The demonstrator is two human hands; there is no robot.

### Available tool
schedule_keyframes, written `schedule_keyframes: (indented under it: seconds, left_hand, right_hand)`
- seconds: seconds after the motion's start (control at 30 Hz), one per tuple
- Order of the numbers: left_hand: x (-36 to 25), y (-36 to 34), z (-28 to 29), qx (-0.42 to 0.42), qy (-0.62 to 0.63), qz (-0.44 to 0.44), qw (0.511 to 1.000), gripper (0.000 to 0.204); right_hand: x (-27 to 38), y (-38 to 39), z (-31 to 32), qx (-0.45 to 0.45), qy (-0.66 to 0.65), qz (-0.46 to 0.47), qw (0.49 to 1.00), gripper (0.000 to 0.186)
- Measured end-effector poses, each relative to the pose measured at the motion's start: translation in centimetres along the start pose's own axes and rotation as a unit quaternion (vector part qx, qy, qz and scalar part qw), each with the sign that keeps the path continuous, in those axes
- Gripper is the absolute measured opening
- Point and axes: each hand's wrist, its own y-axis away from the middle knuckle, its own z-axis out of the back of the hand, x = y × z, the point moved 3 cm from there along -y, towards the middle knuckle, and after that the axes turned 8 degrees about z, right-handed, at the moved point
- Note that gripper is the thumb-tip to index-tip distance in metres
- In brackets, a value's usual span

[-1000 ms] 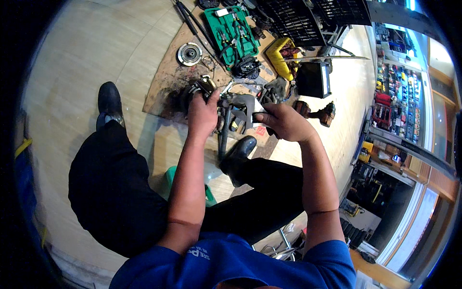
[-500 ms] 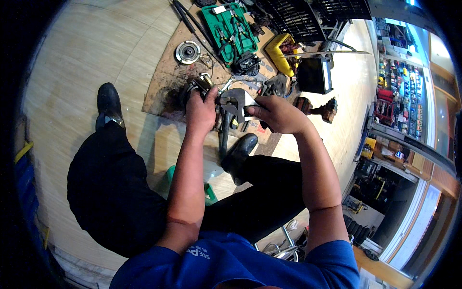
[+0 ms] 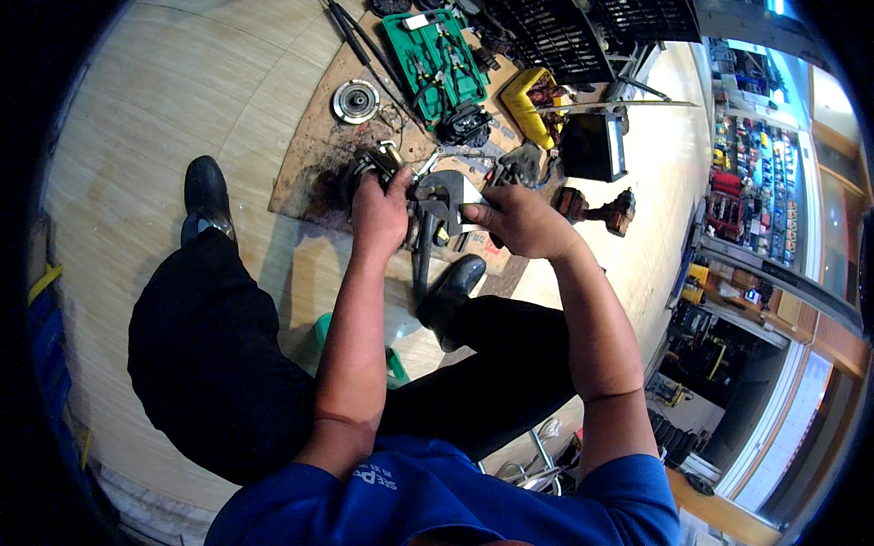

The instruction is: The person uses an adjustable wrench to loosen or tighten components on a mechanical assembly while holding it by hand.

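Observation:
My right hand [image 3: 526,218] grips a large open-jawed wrench [image 3: 452,188], its thumb pressed on the pale, flat face. The dark grey curved jaws point toward my left hand and sit around or against the end of a metal part; which of the two I cannot tell. My left hand [image 3: 380,209] is closed on a dark metal assembly [image 3: 387,156] with a shiny bracket-like piece at its top; my fingers hide much of it. Below the jaws, a dark bar [image 3: 422,250] slants down beside my boot.
Stained cardboard [image 3: 300,177] lies under the work. On it are a round metal disc [image 3: 356,101], a green tool case [image 3: 398,38], a yellow tray [image 3: 521,98] and a dark glove [image 3: 522,166]. To the right stand a black box [image 3: 583,150] and a cordless power tool [image 3: 619,212].
The wrench has tilted slightly and its jaws sit a touch lower. My right hand has shifted a little with it; my left hand stays in place.

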Motion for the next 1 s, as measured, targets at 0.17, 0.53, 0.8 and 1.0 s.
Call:
schedule_keyframes:
  seconds: [0.17,0.53,0.8,1.0]
  left_hand:
    - [0.4,0.2,0.2,-0.014,-0.002,-0.005,1.000,0.042]
    - [2.3,-1.2,-0.2,0.040,0.080,0.052,0.995,0.045]
    - [-0.4,0.2,0.0,0.025,-0.023,0.056,0.998,0.040]
    - [-0.2,0.3,0.3,0.013,-0.010,0.021,1.000,0.042]
  right_hand:
    - [0.5,1.5,-1.9,-0.005,-0.136,-0.047,0.990,0.043]
    - [5.1,3.6,-8.9,-0.069,-0.616,-0.165,0.767,0.025]
    - [0.5,5.1,-3.2,-0.091,-0.284,-0.068,0.952,0.043]
    - [-1.6,3.6,-1.7,-0.010,-0.145,-0.008,0.989,0.037]
